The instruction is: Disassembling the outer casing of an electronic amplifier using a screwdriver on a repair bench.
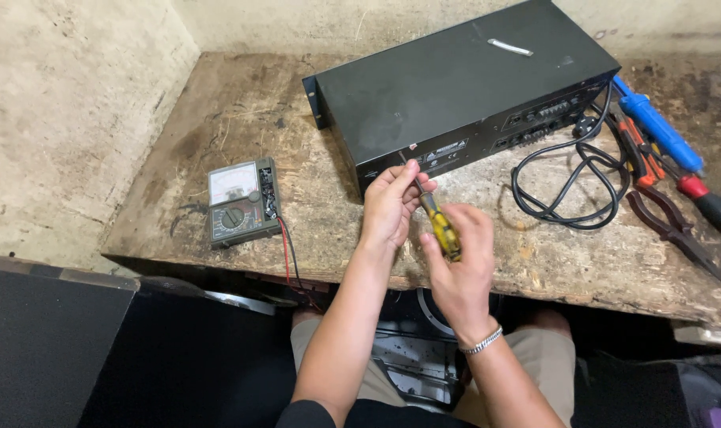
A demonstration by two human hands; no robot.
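A screw on the rear panel of the black metal box (448,87) is being worked with a screwdriver (438,220), by the look of it: the box lies across the back of the worn wooden bench (242,119), its near face turned toward the front edge, and the tool's tip meets that face low down near the box's left corner. The right hand (462,269) is closed around the yellow handle, while the left hand (392,204) pinches the metal shaft between thumb and fingers just short of the tip, steadying it against the panel. Whether the screw is going in or coming out cannot be told. The turn probably calls for the shaft to stay square to the panel with firm pressure, so the tip does not slip out of the head. A black power cord (570,186) is coiled on the bench just right of the hands, running to the box's face. Toward the left edge sits a meter (242,202) with red and black leads hanging over the front edge. At the right edge lie a blue soldering iron (658,127), orange cutters (642,154) and dark pliers (673,226).
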